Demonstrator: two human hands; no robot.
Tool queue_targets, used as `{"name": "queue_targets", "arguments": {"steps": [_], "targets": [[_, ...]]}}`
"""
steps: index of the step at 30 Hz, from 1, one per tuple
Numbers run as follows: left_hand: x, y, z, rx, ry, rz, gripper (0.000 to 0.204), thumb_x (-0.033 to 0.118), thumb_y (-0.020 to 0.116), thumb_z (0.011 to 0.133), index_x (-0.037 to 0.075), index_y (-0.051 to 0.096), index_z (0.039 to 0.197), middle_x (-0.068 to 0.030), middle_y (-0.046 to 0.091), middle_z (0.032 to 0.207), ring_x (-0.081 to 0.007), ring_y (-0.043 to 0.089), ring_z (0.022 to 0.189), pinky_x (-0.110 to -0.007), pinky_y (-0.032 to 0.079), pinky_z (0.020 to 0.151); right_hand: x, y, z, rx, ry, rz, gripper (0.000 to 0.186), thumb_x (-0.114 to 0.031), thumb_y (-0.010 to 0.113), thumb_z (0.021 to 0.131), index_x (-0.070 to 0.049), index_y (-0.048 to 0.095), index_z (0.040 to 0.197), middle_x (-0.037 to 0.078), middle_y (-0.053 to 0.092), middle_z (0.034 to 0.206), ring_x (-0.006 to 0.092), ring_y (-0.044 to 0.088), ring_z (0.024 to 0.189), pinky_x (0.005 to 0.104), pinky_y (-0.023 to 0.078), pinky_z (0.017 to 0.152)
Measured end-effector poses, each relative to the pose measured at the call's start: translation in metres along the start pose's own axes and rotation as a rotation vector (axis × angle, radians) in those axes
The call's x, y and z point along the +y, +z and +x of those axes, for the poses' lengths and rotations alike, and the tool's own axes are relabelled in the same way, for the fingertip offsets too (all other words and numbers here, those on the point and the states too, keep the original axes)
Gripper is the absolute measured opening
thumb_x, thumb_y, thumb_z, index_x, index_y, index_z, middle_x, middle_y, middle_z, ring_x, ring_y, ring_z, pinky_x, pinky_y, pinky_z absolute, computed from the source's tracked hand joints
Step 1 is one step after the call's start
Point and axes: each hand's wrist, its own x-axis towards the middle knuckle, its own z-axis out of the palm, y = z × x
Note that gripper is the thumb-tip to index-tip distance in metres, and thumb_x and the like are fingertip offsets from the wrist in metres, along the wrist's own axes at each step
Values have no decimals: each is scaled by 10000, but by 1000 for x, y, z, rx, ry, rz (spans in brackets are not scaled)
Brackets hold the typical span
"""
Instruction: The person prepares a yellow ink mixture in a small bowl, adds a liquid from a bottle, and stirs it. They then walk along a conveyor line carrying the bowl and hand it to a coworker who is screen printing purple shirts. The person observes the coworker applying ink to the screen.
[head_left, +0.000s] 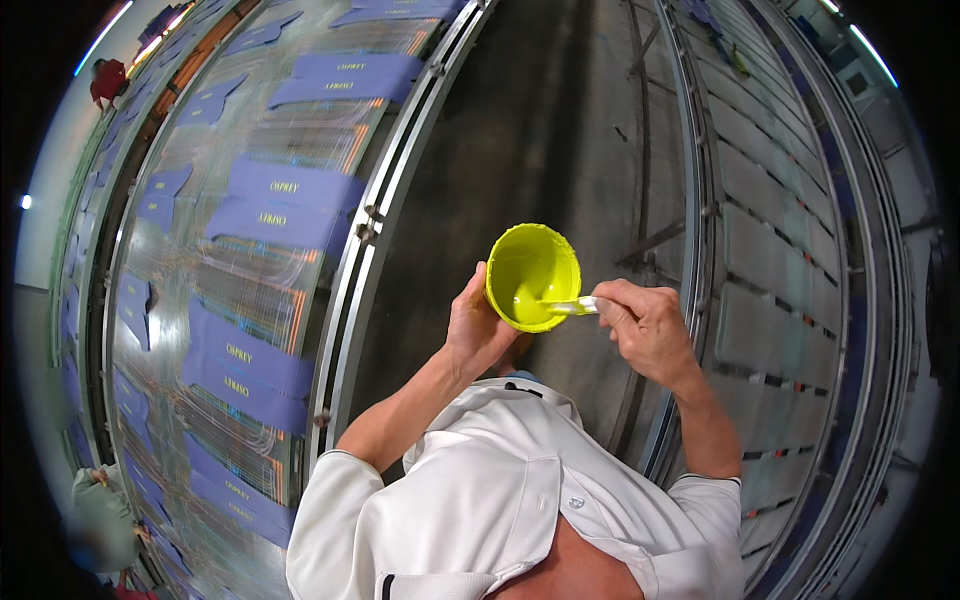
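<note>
A yellow-green cup is held up in front of my chest, its mouth facing up. Thick yellow-green paint lies inside, and its rim is uneven and coated. My left hand grips the cup from its left side and below. In my right hand is the pale handle of a stirring tool, with fingers closed round it. The tool's other end reaches over the rim into the paint, so its tip is hidden and its exact kind cannot be made out.
On the left, a long printing table carries several purple fabric pieces with yellow lettering. A metal rail edges it. On the right runs another long table with grey panels. A dark floor aisle lies between. Two people are at the far left.
</note>
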Motion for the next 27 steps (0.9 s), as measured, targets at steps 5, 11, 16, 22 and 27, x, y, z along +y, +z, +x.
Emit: {"name": "queue_targets", "arguments": {"steps": [5,11,16,22,27], "targets": [[15,50,96,-24,-13,34,457,459,394,1014,112,528,1279,-64,514,1341,-250,507,1240,-468,415,1060,40,-45,106,215,-214,-8,112,10,620,846,17,637,957,130,665,777,259,654,645,314,508,575],[44,81,229,53,-37,25,455,417,409,1005,108,511,1323,-93,526,1348,-273,528,1226,-473,449,1022,101,-114,211,122,-297,-465,176,29,613,794,-30,619,960,121,589,692,303,610,604,399,488,555],[82,105,350,7,-107,64,441,421,413,1008,123,514,1318,-75,530,1341,-264,537,1212,-460,468,1004,140,-150,298,-6,131,-13,97,-26,562,902,1,629,967,113,638,702,200,628,549,309,493,520],[142,171,479,15,-233,137,455,445,389,1016,125,516,1313,-71,536,1331,-250,542,1205,-439,465,1014,167,-203,447,311,-192,-313,116,33,583,839,8,613,948,126,640,771,301,643,670,359,500,574],[182,214,574,11,-200,74,462,447,391,1015,112,516,1307,-89,533,1326,-259,525,1223,-454,449,1028,206,-263,541,152,-173,-498,111,30,580,815,-3,596,920,130,580,699,335,618,647,428,469,570]]}}
